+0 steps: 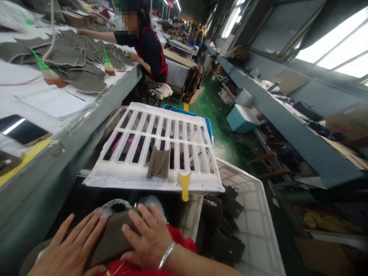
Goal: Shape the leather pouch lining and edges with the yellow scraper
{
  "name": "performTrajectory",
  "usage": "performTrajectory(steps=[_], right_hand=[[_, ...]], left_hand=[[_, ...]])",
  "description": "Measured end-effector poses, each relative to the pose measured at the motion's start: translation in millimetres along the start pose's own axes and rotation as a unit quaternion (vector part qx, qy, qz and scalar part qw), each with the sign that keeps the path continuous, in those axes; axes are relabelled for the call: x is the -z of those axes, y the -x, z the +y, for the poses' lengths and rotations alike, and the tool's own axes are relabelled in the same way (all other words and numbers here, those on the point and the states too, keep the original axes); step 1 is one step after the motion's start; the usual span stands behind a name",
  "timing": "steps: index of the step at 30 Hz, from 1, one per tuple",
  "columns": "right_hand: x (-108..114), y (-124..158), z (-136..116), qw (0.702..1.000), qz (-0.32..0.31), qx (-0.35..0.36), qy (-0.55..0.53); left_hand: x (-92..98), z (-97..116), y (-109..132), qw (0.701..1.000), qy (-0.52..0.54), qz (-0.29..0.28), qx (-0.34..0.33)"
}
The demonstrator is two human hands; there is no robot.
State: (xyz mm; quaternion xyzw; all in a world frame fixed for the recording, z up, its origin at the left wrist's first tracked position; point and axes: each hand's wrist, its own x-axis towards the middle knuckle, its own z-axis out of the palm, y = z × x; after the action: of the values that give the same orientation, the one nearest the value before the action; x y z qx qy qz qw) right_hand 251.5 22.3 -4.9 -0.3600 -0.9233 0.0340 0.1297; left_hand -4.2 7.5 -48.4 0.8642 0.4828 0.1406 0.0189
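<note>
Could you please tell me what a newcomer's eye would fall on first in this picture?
Probably the slotted white rack in the middle, with a bright yellow tool jutting over its near edge. Just below, the left hand and right hand rest on an olive panel. At the upper left, a co-worker reaches over a table piled with grey-green pieces.

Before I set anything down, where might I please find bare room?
The white rack looks bare along its near edge, left of the olive piece; so does the table between phone, paper and olive panels, save a thin cord. The white crate is crowded with dark pieces.
</note>
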Motion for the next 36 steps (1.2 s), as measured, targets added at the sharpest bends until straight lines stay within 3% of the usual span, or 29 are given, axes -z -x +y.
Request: performTrajectory(steps=[4,7,9,11,13,15,23,27,32,36], right_hand=[[0,11,6,0.997,0.053,-0.023,-0.047],[1,19,14,0.972,0.093,-0.143,-0.159],[1,23,21,0.913,0.111,-0.277,-0.279],[-2,23,27,0.819,0.101,-0.375,-0.422],[-6,20,32,0.739,0.074,-0.402,-0.535],[-8,15,35,0.71,0.055,-0.397,-0.579],[-11,5,32,0.786,0.034,-0.335,-0.519],[-13,3,31,0.821,0.054,-0.326,-0.466],[-13,-3,32,0.831,0.025,-0.333,-0.445],[-12,4,35,0.838,-0.014,-0.29,-0.461]], left_hand=[[2.1,24,-27,1.0,0.014,-0.009,0.008],[3.4,39,-46,0.999,-0.002,-0.026,-0.028],[2.9,46,-55,0.997,-0.019,-0.032,-0.062],[1.9,52,-62,0.996,-0.023,-0.034,-0.074],[1.5,58,-67,0.997,-0.02,-0.041,-0.059],[2.1,63,-71,0.997,-0.014,-0.054,-0.05],[6.0,76,-84,0.994,0.023,-0.109,-0.007],[10.4,80,-93,0.99,0.044,-0.129,0.016],[16.7,84,-102,0.986,0.079,-0.142,0.049],[32.8,79,-88,0.973,0.179,-0.132,0.055]])
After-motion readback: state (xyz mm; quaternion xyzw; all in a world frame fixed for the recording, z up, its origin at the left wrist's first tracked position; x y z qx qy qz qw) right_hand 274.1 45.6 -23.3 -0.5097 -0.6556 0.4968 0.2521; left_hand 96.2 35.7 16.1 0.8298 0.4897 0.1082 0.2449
